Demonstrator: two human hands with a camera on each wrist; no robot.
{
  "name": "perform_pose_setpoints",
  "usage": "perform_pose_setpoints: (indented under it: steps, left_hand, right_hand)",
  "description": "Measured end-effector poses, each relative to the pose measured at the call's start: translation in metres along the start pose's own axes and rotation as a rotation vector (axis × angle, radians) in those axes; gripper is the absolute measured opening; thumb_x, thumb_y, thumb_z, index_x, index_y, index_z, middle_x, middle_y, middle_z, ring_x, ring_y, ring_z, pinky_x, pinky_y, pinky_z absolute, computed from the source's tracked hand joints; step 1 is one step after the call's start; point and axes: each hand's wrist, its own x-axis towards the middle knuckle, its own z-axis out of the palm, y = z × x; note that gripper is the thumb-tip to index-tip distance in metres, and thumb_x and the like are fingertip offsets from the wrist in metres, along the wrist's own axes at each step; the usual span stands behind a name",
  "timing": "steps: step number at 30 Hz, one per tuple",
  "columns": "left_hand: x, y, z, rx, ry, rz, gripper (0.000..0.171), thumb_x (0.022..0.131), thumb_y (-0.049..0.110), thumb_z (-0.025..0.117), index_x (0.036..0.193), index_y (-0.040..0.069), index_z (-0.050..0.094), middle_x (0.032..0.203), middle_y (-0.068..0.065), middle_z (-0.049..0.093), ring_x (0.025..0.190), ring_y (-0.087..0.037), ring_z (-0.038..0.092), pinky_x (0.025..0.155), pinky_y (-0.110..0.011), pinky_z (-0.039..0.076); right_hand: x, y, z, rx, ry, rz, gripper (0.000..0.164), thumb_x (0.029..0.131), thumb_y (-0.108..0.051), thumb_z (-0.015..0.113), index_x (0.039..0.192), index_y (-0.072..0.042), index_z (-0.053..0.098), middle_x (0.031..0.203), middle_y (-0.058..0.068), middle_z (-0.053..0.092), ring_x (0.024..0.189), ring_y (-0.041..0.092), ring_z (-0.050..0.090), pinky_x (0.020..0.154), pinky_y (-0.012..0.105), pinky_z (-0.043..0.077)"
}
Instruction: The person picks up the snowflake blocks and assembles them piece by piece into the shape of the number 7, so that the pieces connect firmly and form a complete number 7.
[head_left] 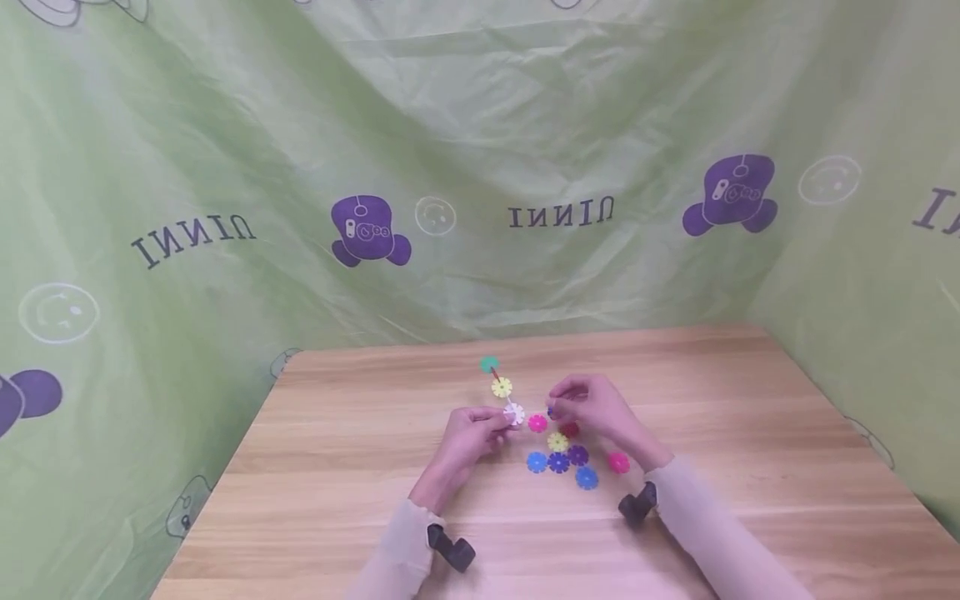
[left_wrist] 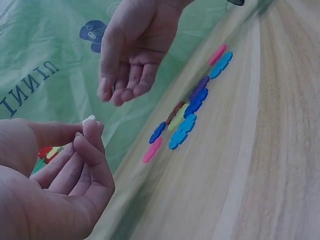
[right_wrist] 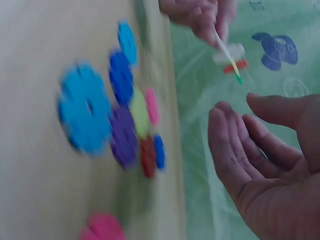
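Observation:
My left hand pinches a white notched plastic disc between thumb and fingertips. Joined to that disc is a chain with a red piece, a yellow disc and a green disc at its far end. To the right, my right hand hovers over the loose discs, its fingers relaxed and slightly bent. A gap shows between its thumb and fingers in the right wrist view, with nothing held. Just below it lie a small dark blue disc and a brownish-red disc.
Loose discs lie on the wooden table: yellow, dark blue, purple, light blue, another light blue, pink and a second pink. A green printed cloth hangs behind.

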Motion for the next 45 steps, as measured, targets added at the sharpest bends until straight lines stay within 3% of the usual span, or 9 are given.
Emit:
perform_pose_setpoints:
  steps: [4, 9, 13, 20, 28, 37, 45]
  left_hand:
    - [0.001, 0.003, -0.002, -0.004, -0.007, -0.005, 0.024, 0.095, 0.014, 0.076, 0.114, 0.0, 0.077, 0.098, -0.008, 0.082, 0.085, -0.012, 0.074, 0.076, -0.022, 0.061]
    - [-0.002, 0.0, -0.001, 0.001, -0.029, -0.023, 0.024, 0.095, 0.013, 0.076, 0.115, -0.001, 0.076, 0.102, -0.013, 0.081, 0.084, -0.011, 0.074, 0.078, -0.023, 0.062]
    - [-0.005, -0.007, -0.001, 0.005, -0.033, -0.04, 0.023, 0.095, 0.012, 0.076, 0.113, -0.001, 0.076, 0.098, -0.011, 0.081, 0.081, -0.01, 0.074, 0.076, -0.022, 0.061]
    - [-0.007, -0.01, -0.003, -0.011, -0.038, -0.036, 0.025, 0.094, 0.011, 0.077, 0.114, -0.003, 0.075, 0.096, -0.009, 0.081, 0.08, -0.01, 0.073, 0.076, -0.021, 0.061]
    - [-0.012, -0.009, -0.007, -0.004, -0.043, -0.048, 0.024, 0.095, 0.012, 0.076, 0.114, -0.002, 0.075, 0.102, -0.013, 0.081, 0.081, -0.009, 0.073, 0.076, -0.021, 0.06]
    - [-0.009, -0.005, -0.012, -0.034, -0.024, -0.036, 0.025, 0.094, 0.012, 0.077, 0.114, -0.002, 0.076, 0.102, -0.012, 0.082, 0.08, -0.009, 0.073, 0.075, -0.021, 0.06]
    - [-0.011, -0.003, -0.016, -0.032, -0.006, -0.054, 0.024, 0.094, 0.013, 0.077, 0.114, 0.0, 0.076, 0.105, -0.014, 0.081, 0.082, -0.009, 0.073, 0.077, -0.022, 0.06]
  right_hand:
    - [0.01, -0.003, -0.016, -0.2, 0.03, -0.071, 0.021, 0.094, -0.009, 0.074, 0.113, 0.002, 0.073, 0.104, 0.016, 0.077, 0.091, 0.022, 0.074, 0.084, 0.038, 0.064]
    - [0.025, 0.003, -0.017, -0.352, -0.052, -0.047, 0.02, 0.091, -0.01, 0.079, 0.109, -0.002, 0.076, 0.102, 0.011, 0.077, 0.092, 0.02, 0.07, 0.089, 0.04, 0.062]
    - [0.034, 0.011, -0.014, -0.408, -0.109, -0.02, 0.023, 0.085, -0.013, 0.086, 0.105, -0.005, 0.078, 0.1, 0.008, 0.078, 0.092, 0.02, 0.069, 0.093, 0.044, 0.06]
    - [0.043, 0.011, -0.015, -0.433, -0.144, 0.015, 0.022, 0.082, -0.01, 0.089, 0.102, -0.006, 0.079, 0.091, 0.006, 0.075, 0.083, 0.019, 0.067, 0.084, 0.037, 0.06]
    - [0.042, 0.01, -0.012, -0.446, -0.167, 0.05, 0.02, 0.081, -0.007, 0.088, 0.099, -0.007, 0.077, 0.091, 0.006, 0.072, 0.083, 0.02, 0.065, 0.082, 0.035, 0.058]
    - [0.043, 0.008, -0.012, -0.452, -0.142, 0.042, 0.019, 0.083, -0.007, 0.087, 0.096, -0.007, 0.074, 0.089, 0.007, 0.07, 0.083, 0.021, 0.064, 0.08, 0.034, 0.057]
    - [0.039, 0.013, -0.01, -0.34, -0.116, 0.032, 0.018, 0.084, -0.008, 0.087, 0.096, -0.009, 0.074, 0.079, 0.006, 0.068, 0.071, 0.019, 0.063, 0.067, 0.03, 0.054]
